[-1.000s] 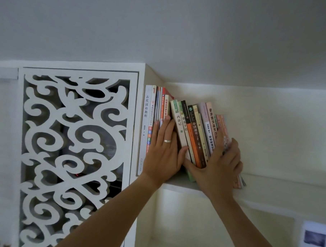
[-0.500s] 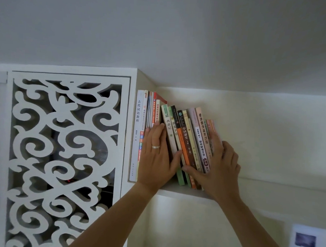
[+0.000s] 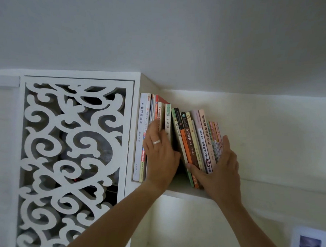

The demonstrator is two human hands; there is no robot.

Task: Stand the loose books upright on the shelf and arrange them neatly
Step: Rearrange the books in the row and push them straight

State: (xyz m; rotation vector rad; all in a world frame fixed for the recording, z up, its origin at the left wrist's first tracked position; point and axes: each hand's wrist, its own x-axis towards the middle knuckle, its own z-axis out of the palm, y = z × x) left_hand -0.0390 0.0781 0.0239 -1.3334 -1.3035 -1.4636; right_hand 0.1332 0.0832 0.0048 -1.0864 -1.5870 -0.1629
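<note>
Shelf: the white shelf (image 3: 185, 192) sits in the middle of the frame, up near the ceiling. A white carved panel (image 3: 73, 156) fills the left of the frame.

Upright books: a small row of upright books (image 3: 142, 133) stands at the left end of the shelf, tight against the cabinet side.

Left hand: the left hand (image 3: 160, 155) lies flat on the spines of these books. Its fingers point up and are mostly straight. The thumb pokes out to the right into the gap. The hand wears a ring. It presses and does not grab.

Leaning books: the leaning books (image 3: 197, 141) stand just right of the gap. Their tops tip to the left and their bottoms sit further right. Their long sides run from upper left to lower right.

Gap: a dark wedge (image 3: 180, 172) opens between the two groups, wide at the bottom and narrow at the top.

Right hand: the right hand (image 3: 223, 163) holds the leaning books from the right side. The fingers lie up along the last pink cover and the thumb reaches across the low part of the spines. It looks like a loose hold around the bunch.

Next move: the right hand is the nearer one to the leaning books. It likely needs to slide their bottoms left, toward the left hand, so they stand straight and the gap closes.

Risk: the thin books could slip or fan out.
</note>
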